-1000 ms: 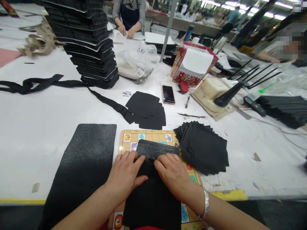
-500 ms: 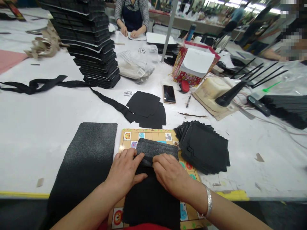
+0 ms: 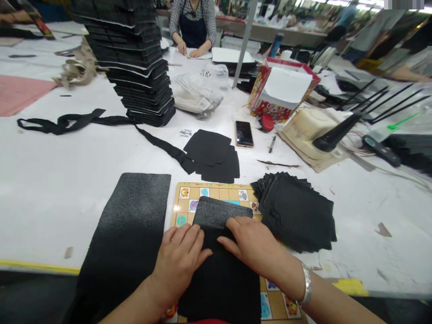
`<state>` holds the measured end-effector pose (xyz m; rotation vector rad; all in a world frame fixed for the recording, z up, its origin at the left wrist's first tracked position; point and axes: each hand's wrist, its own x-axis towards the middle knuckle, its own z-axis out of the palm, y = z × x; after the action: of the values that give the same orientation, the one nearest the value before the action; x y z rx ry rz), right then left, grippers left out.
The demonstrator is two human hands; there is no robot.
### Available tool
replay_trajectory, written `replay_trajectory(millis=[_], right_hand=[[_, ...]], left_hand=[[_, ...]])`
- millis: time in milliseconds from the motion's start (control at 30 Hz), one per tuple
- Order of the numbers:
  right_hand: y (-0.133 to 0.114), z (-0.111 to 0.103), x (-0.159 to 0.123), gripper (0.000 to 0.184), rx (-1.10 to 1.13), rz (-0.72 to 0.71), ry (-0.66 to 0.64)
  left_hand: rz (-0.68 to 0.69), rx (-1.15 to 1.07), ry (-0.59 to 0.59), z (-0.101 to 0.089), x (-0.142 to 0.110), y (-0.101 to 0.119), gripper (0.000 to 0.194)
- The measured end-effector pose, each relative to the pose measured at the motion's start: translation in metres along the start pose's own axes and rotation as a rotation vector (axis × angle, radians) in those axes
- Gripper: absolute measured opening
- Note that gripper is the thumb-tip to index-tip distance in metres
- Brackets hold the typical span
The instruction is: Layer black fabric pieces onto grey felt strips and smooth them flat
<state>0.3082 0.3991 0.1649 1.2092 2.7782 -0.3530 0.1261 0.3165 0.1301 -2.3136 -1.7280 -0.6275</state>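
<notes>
Both my hands lie flat on a black felt piece [image 3: 219, 279] that has its top folded over into a speckled grey flap [image 3: 221, 213]. My left hand [image 3: 178, 257] presses just left of the flap's lower edge, and my right hand [image 3: 251, 243] rests on the flap's lower right corner. The felt sits on a printed board with animal squares [image 3: 212, 193], and its lower part runs over the table's front edge. A long speckled dark felt sheet [image 3: 123, 229] lies left of my left hand. A stack of cut black pieces [image 3: 299, 213] lies right of my right hand.
A tall stack of black felt [image 3: 138, 67] and a black strap [image 3: 77, 123] lie at the back left, beyond loose black pieces [image 3: 211, 155]. A phone [image 3: 244, 133], a pen [image 3: 272, 144] and a printed box [image 3: 283, 87] stand ahead. A co-worker [image 3: 192, 27] works across the table.
My left hand has let go of the fold and now lies flatter and lower on the felt. The grey flap sits flatter. The whole scene has shifted right in view.
</notes>
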Motion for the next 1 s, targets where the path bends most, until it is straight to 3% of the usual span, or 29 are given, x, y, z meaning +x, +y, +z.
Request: replay_trajectory(millis=[200,367,567,733,867,1000], right_hand=[[-0.004,0.022,0.013,0.011,0.091,-0.149,0.187],[0.007,0.034,0.004,0.027,0.049,-0.345,0.348],[0.006,0.028,0.005,0.030,-0.066,-0.464,0.265],[0.001,0.023,0.005,0.029,-0.156,-0.474,0.178],[-0.001,0.022,0.005,0.029,-0.184,-0.460,0.153],[-0.006,0.020,0.007,0.026,-0.204,-0.461,0.151]], left_hand=[[-0.041,0.036,-0.011,0.003,-0.008,0.007,0.026],[-0.058,0.041,-0.030,0.002,-0.007,0.006,0.028],[-0.059,0.050,-0.071,-0.001,-0.005,0.004,0.026],[-0.063,0.069,-0.148,-0.004,0.001,0.007,0.039],[-0.094,0.132,-0.233,-0.009,0.006,0.001,0.038],[-0.141,0.204,-0.157,-0.010,0.006,-0.005,0.040]])
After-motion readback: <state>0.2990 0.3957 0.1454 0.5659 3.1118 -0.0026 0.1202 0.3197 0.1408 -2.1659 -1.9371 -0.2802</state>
